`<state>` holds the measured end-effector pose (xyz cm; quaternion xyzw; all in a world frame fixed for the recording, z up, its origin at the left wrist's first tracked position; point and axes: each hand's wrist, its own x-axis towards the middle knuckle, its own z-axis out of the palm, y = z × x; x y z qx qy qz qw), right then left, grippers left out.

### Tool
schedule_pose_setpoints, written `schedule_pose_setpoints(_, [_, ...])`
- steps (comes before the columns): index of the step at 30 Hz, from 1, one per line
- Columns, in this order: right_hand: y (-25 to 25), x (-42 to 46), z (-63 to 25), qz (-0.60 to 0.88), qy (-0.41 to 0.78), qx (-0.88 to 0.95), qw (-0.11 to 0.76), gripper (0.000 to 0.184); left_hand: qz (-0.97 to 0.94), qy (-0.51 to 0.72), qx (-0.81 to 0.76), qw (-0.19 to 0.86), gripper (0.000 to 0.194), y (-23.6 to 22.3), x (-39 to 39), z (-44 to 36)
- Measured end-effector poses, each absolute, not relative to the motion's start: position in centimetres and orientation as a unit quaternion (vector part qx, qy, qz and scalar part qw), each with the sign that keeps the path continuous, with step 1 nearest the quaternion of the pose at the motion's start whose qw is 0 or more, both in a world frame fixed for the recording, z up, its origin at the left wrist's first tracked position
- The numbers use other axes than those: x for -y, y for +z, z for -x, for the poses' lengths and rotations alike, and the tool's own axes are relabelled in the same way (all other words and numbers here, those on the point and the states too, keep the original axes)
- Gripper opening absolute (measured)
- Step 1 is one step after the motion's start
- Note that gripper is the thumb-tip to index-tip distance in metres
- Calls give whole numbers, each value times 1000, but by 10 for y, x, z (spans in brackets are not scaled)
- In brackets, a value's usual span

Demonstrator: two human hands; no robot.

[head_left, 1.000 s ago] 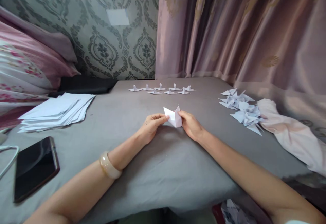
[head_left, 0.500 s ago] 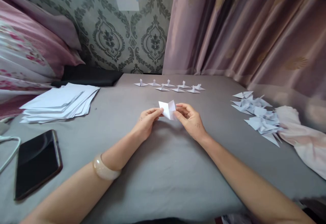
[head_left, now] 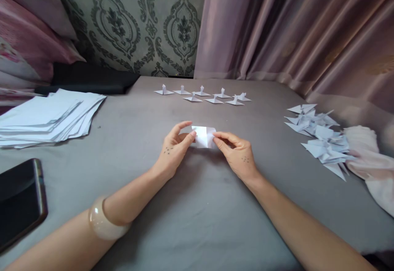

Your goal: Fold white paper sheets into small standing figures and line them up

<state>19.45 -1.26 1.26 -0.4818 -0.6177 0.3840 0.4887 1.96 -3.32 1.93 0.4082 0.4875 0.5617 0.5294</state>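
A small folded piece of white paper [head_left: 203,136] is held up between my two hands above the grey cloth. Creases cross its face, and its lower edge looks nearly level. My left hand [head_left: 177,148] pinches its left side, with the thumb in front and the fingers behind. On the other side, my right hand [head_left: 238,152] grips the right edge between thumb and index finger. Beyond the hands stand several folded paper figures [head_left: 215,99] in two rows, each with a flat pointed base and an upright part.
At the left lies a stack of white paper sheets [head_left: 46,117], with a black phone [head_left: 21,201] nearer me. A heap of folded paper pieces [head_left: 328,139] rests at the right beside a pale cloth [head_left: 366,152]. A black flat item [head_left: 92,80] lies at the back left.
The paper piece has gone from an open V-shaped top to a flatter, wider shape. My left fingers have lifted behind it. The view has tilted down and come closer.
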Motion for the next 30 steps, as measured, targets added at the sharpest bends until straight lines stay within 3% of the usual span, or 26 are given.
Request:
schedule_pose_setpoints(4, [13, 12, -200, 498, 373, 606, 495, 15, -465, 527, -489, 516, 33, 20, 38, -22])
schedule_pose_setpoints(11, [16, 15, -203, 496, 383, 626, 464, 19, -457, 526, -531, 483, 20, 20, 36, -20])
schedule_pose_setpoints(16, [19, 15, -205, 498, 380, 627, 463, 12, -468, 509, -534, 486, 19, 20, 35, -19])
schedule_pose_setpoints(30, [18, 19, -204, 489, 379, 643, 451, 13, -486, 490, -527, 496, 20, 22, 38, -21])
